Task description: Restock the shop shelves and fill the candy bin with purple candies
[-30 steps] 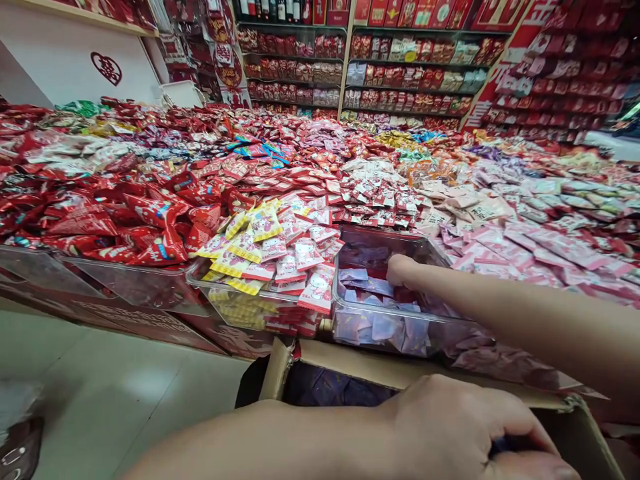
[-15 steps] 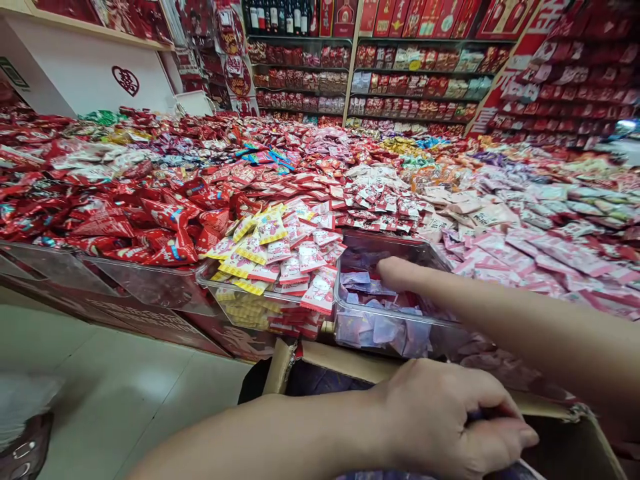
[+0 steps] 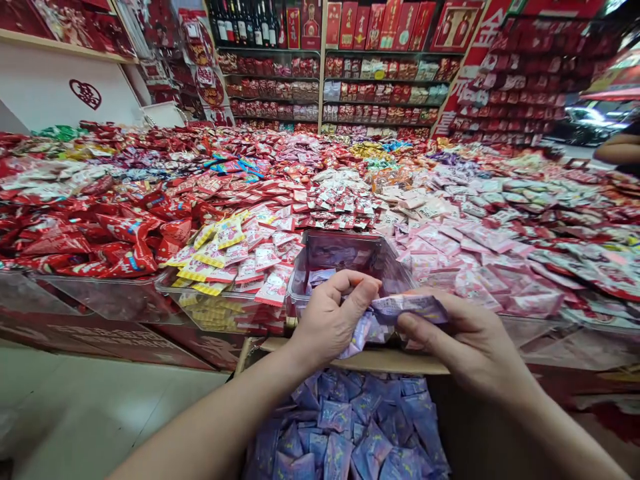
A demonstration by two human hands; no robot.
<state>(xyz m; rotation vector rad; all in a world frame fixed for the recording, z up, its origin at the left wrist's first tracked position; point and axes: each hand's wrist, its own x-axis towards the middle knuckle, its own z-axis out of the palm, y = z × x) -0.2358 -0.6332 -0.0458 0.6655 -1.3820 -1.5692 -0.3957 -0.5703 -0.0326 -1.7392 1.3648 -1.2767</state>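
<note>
My left hand (image 3: pixel 333 319) and my right hand (image 3: pixel 463 343) meet in front of me, both closed on a bunch of purple sweet packets (image 3: pixel 400 308) held between them. They hover above a cardboard box (image 3: pixel 400 362) filled with more purple packets (image 3: pixel 350 433). Just behind the hands stands a clear plastic bin (image 3: pixel 345 257) with a shallow layer of the same purple packets in it.
A wide display of wrapped sweets spreads out behind: red packets (image 3: pixel 115 227) at left, yellow and pink ones (image 3: pixel 235 257) in a clear bin, pink packets (image 3: pixel 480 240) at right. Shelves of red boxes (image 3: pixel 380 67) line the back wall. Another person's arm (image 3: pixel 617 150) shows at far right.
My right hand has come back out of the clear bin. My left hand has lifted from the box with purple packets, and both hands now hold them together. The view has tilted down.
</note>
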